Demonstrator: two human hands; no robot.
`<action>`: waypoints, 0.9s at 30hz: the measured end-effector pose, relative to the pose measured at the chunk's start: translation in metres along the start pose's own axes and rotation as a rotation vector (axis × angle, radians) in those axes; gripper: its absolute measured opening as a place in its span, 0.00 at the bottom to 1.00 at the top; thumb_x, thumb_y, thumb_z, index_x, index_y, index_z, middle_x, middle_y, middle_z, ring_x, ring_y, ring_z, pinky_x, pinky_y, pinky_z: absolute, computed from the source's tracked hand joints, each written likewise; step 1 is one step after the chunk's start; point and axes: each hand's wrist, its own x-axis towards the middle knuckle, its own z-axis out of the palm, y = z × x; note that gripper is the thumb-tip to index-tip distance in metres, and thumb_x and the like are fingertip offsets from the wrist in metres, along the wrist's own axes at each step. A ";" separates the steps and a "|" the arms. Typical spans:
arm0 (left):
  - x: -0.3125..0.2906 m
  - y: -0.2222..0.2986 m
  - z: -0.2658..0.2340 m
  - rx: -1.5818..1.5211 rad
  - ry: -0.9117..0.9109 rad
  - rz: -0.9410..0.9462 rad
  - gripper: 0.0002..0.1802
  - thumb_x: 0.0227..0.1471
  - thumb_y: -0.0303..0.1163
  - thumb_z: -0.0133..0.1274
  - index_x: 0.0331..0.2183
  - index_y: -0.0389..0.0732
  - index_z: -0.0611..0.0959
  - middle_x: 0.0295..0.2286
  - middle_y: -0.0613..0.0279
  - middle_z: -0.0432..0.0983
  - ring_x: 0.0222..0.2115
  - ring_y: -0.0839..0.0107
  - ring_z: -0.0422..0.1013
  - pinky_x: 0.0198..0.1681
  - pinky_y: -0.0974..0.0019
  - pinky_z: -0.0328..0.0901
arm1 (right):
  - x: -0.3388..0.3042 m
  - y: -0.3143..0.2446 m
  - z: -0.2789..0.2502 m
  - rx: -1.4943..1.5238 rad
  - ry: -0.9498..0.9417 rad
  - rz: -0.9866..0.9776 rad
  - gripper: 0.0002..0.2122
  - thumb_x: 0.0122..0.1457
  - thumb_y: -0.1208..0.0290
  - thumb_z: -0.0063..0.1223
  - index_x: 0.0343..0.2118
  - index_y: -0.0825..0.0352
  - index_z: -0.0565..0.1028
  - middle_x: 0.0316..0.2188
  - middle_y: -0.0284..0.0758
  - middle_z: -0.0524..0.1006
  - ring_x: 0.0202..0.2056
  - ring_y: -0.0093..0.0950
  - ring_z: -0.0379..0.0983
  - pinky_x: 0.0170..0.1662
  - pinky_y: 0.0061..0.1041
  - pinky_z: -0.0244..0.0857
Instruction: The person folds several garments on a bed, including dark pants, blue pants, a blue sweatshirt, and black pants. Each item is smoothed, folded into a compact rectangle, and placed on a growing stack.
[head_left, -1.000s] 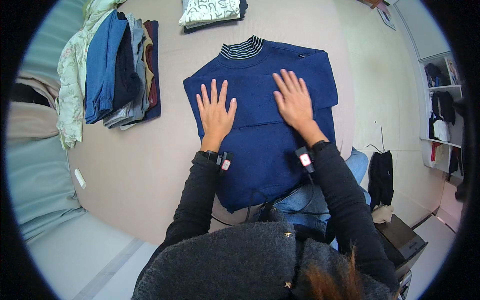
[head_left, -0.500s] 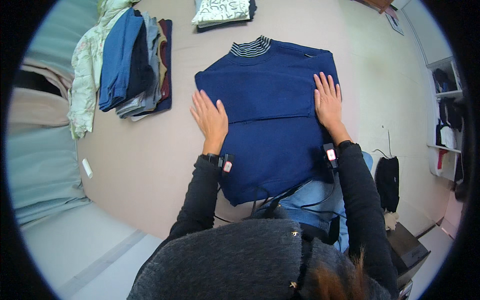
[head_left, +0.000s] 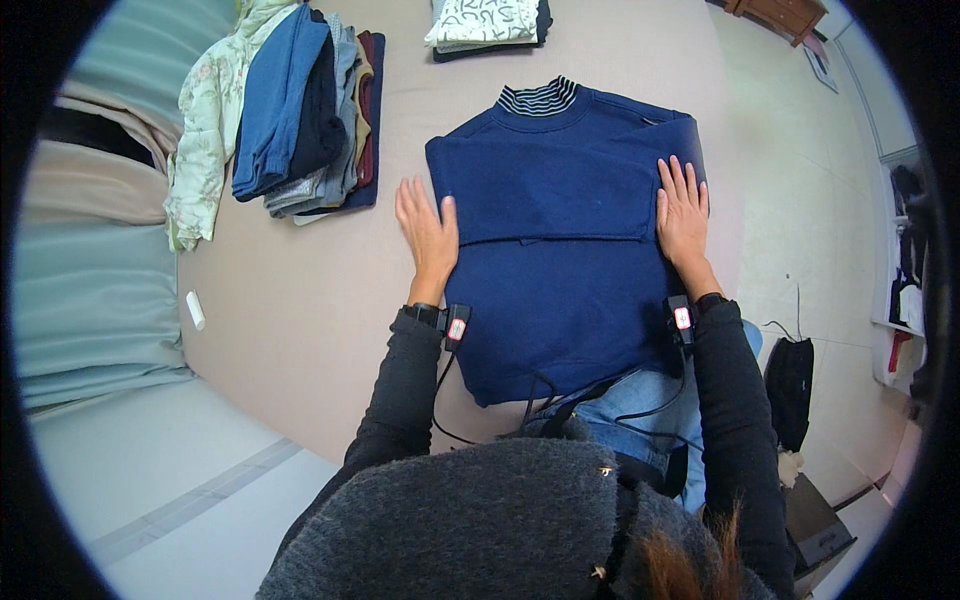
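A navy blue sweatshirt (head_left: 560,310) with a striped black-and-white collar lies spread on the pinkish bed sheet, its collar pointing away from me. Its sleeves are folded across the chest. My left hand (head_left: 428,235) is flat with the thumb apart, at the sweatshirt's left edge, mostly over the sheet. On the right side, my right hand (head_left: 683,212) rests flat on the garment's edge with fingers stretched out, beside the folded sleeve. Neither hand grips anything. The hem reaches close to my lap.
A stack of folded clothes (head_left: 330,130) lies at the far left, beside a white patterned jacket (head_left: 208,140). Another folded pile (head_left: 490,25) lies at the far edge. A small white object (head_left: 195,310) is on the sheet (head_left: 290,300). Cables run from my wrist devices.
My left hand has slid off the sweatshirt's front to its left edge. The right hand stays flat at the right edge. The whole view has shifted slightly.
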 end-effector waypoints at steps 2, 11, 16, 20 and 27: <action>0.010 -0.001 0.003 0.129 0.077 0.117 0.37 0.55 0.38 0.56 0.60 0.32 0.63 0.59 0.37 0.58 0.59 0.46 0.55 0.64 0.49 0.48 | -0.001 0.000 0.000 0.014 0.018 -0.002 0.23 0.70 0.62 0.32 0.67 0.52 0.57 0.68 0.31 0.56 0.69 0.35 0.47 0.69 0.44 0.39; 0.017 -0.009 -0.017 -0.399 0.020 -0.078 0.15 0.52 0.26 0.59 0.44 0.35 0.83 0.35 0.57 0.74 0.31 0.67 0.71 0.37 0.67 0.68 | -0.001 0.000 0.001 -0.007 0.002 0.013 0.23 0.70 0.62 0.30 0.67 0.52 0.57 0.68 0.30 0.55 0.69 0.34 0.46 0.70 0.44 0.38; 0.013 0.015 -0.011 -0.234 -0.034 0.005 0.17 0.48 0.28 0.64 0.42 0.36 0.85 0.32 0.57 0.75 0.29 0.68 0.70 0.36 0.67 0.68 | 0.000 0.000 0.001 0.015 0.054 -0.002 0.23 0.69 0.63 0.35 0.66 0.53 0.60 0.67 0.31 0.58 0.68 0.35 0.49 0.69 0.45 0.41; 0.019 0.019 -0.005 -0.137 0.041 0.048 0.14 0.46 0.28 0.64 0.38 0.36 0.87 0.27 0.55 0.76 0.26 0.65 0.72 0.33 0.64 0.68 | 0.000 0.000 0.000 0.026 0.059 -0.005 0.23 0.69 0.63 0.35 0.66 0.53 0.60 0.67 0.31 0.58 0.68 0.35 0.49 0.69 0.45 0.41; 0.020 0.028 -0.010 0.157 0.015 0.184 0.10 0.48 0.28 0.61 0.35 0.35 0.87 0.29 0.52 0.79 0.32 0.54 0.76 0.37 0.57 0.71 | -0.001 -0.001 -0.002 0.029 0.045 0.007 0.23 0.69 0.62 0.33 0.66 0.52 0.59 0.68 0.30 0.57 0.69 0.34 0.48 0.69 0.44 0.39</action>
